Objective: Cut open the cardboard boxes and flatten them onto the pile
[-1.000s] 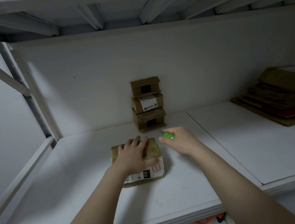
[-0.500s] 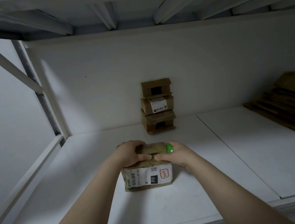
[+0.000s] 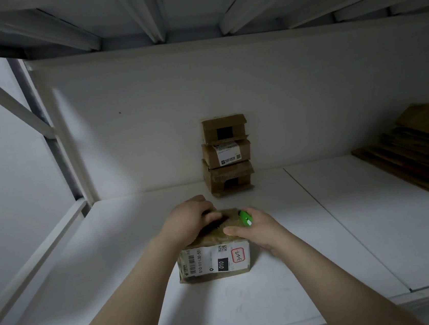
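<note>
Right hand holds cutter at box edge.

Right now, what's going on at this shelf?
A person is working on a labelled box on the white shelf. The left hand grips the box's top, and the right hand holds a green cutter against its top edge. Whether the top is cut through is hard to tell. Three boxes stand stacked at the back wall, and the pile of flattened cardboard lies to the right.
</note>
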